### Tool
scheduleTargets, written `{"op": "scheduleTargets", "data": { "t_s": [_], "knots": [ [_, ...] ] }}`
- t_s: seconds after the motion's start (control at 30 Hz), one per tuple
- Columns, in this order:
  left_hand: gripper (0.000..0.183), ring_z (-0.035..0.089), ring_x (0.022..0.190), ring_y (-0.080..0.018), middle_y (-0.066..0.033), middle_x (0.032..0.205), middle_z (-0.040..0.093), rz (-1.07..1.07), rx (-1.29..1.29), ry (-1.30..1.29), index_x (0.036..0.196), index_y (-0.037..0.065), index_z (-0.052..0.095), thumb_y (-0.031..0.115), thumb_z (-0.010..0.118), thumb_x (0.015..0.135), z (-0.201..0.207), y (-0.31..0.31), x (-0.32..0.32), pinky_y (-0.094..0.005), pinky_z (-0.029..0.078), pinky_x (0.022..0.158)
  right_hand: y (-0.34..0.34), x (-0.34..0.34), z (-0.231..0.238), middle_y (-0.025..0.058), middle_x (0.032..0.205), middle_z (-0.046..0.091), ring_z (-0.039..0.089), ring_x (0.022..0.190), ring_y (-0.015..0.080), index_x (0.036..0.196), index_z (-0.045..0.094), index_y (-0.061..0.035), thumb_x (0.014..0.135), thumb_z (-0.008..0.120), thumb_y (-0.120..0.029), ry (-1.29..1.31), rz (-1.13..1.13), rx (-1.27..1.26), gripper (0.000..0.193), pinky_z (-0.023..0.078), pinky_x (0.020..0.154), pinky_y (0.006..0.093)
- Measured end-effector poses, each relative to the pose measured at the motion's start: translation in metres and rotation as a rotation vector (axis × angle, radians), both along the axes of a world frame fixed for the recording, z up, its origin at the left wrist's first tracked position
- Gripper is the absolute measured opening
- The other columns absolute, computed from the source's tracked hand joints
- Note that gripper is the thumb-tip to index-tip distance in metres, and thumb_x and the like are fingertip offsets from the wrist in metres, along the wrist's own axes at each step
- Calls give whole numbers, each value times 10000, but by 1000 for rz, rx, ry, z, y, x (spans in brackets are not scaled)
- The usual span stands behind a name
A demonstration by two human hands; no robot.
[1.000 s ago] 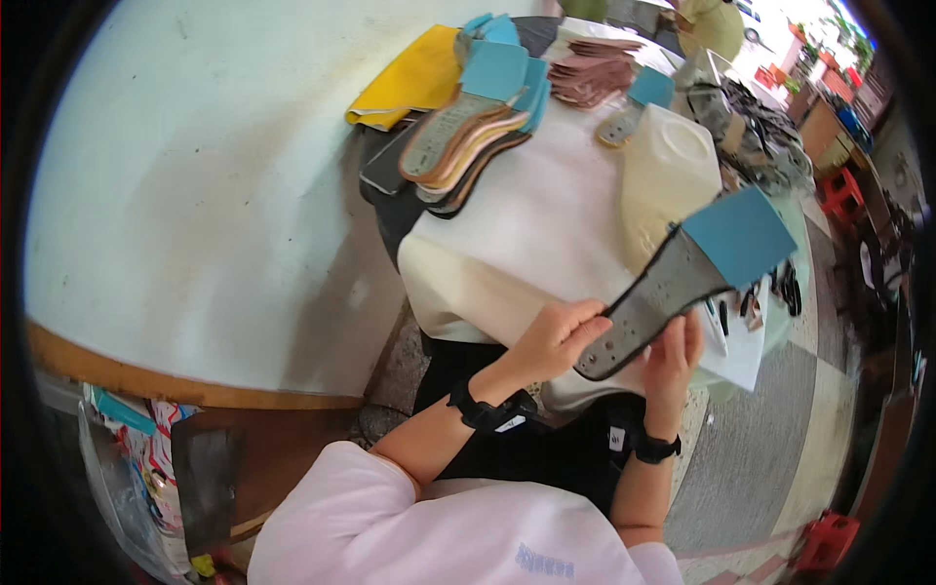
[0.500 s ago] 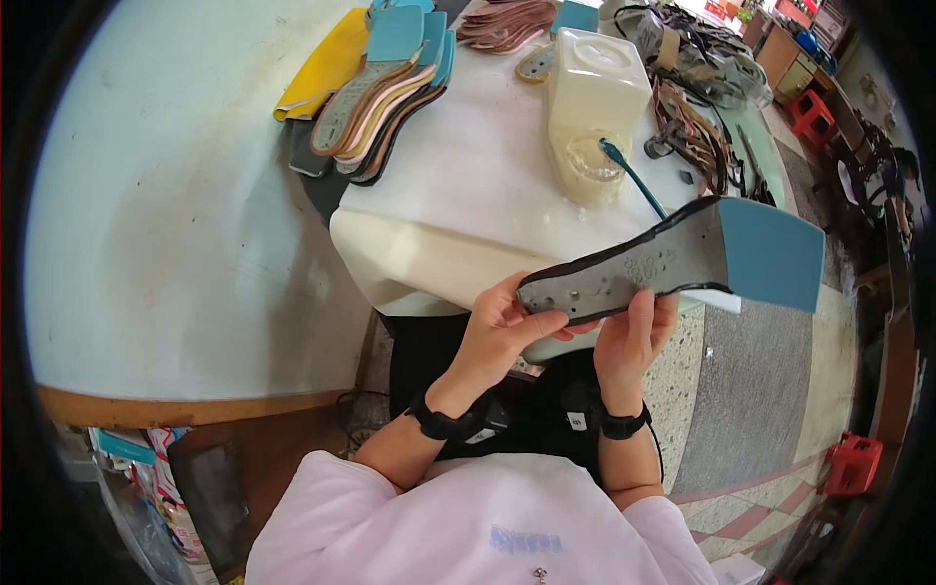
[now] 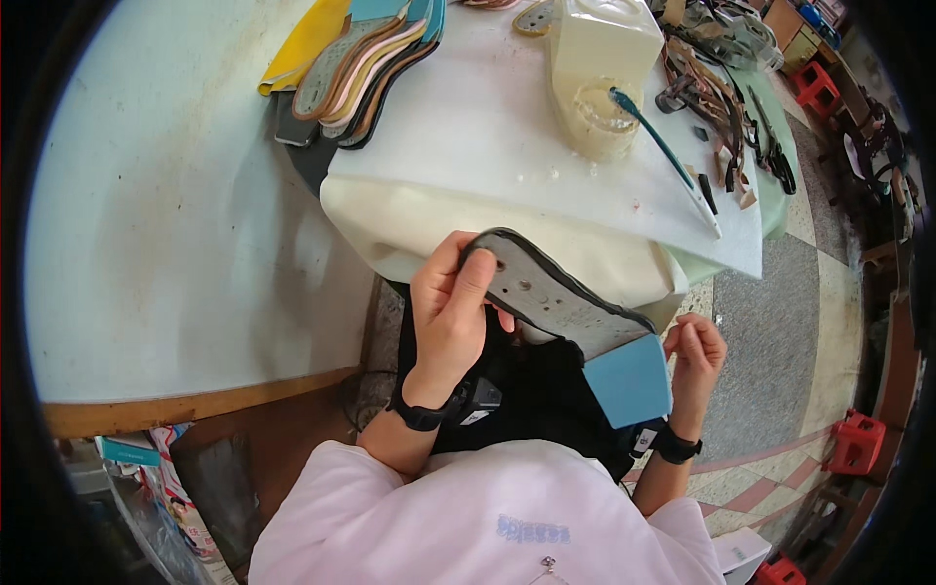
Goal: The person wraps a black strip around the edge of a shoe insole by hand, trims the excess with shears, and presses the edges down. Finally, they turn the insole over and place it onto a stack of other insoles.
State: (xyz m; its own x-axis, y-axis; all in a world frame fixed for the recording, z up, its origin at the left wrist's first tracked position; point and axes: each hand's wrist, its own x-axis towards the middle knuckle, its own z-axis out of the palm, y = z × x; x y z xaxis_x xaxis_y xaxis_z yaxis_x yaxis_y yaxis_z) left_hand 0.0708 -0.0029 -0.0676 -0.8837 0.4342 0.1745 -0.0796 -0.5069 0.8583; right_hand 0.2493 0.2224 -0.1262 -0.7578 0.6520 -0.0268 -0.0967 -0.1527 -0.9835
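Observation:
A shoe insole (image 3: 561,292) with a grey, hole-dotted underside, a black edge and a blue flap at its wide end is tilted above my lap. My left hand (image 3: 450,317) pinches its narrow end, thumb on the grey face and fingers behind. Just beside the blue flap (image 3: 632,380), my right hand (image 3: 696,349) is closed with curled fingers. What those fingers hold, if anything, is hidden. Beyond the insole stands a cloudy plastic container (image 3: 603,73) with a cut opening. A teal-and-white brush (image 3: 663,146) leans from that opening onto the table.
Stacked insoles (image 3: 366,73) lie at the far left beside a yellow cloth (image 3: 300,49). Leather straps and scraps (image 3: 717,107) clutter the table's right side, near black-handled scissors (image 3: 777,161). A white surface (image 3: 175,214) spans the left. Red stools (image 3: 854,444) stand on the floor at right.
The insole has swung so its blue end points down toward me. My right hand has come off its middle and moved right and down. My left hand has shifted left, still gripping.

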Motion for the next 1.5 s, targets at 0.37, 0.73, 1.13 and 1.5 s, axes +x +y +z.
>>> {"op": "scheduleTargets", "data": {
  "t_s": [0.37, 0.73, 1.13, 1.5],
  "knots": [
    [126, 450, 437, -93, -42, 563, 519, 31, -472, 495, 885, -1, 582, 120, 608, 863, 1, 16, 23, -216, 350, 432, -49, -53, 74, 117, 795, 600, 584, 637, 193, 869, 632, 20, 768, 644, -8, 80, 317, 807, 106, 444, 538, 247],
    [108, 513, 472, -187, -80, 637, 573, -61, -542, 645, 876, 8, 592, 81, 644, 816, -1, 17, 18, -244, 393, 450, -63, -62, 50, 103, 785, 559, 531, 632, 182, 932, 619, 29, 798, 629, -22, 195, 167, 762, 143, 420, 535, 260],
    [108, 550, 500, -224, -98, 649, 571, -52, -514, 788, 857, -9, 597, 49, 655, 788, -7, 22, 18, -275, 416, 448, -65, -80, 72, 98, 779, 563, 520, 595, 164, 854, 634, 24, 768, 678, -21, 141, 253, 823, 106, 402, 496, 241],
    [127, 481, 447, -221, -87, 597, 513, -148, -450, 690, 853, -8, 574, 111, 616, 852, -3, 22, 13, -285, 369, 416, -62, -83, 59, 118, 779, 543, 513, 612, 186, 866, 611, 39, 738, 632, 66, 241, 229, 839, 133, 398, 505, 252]
  ]
}}
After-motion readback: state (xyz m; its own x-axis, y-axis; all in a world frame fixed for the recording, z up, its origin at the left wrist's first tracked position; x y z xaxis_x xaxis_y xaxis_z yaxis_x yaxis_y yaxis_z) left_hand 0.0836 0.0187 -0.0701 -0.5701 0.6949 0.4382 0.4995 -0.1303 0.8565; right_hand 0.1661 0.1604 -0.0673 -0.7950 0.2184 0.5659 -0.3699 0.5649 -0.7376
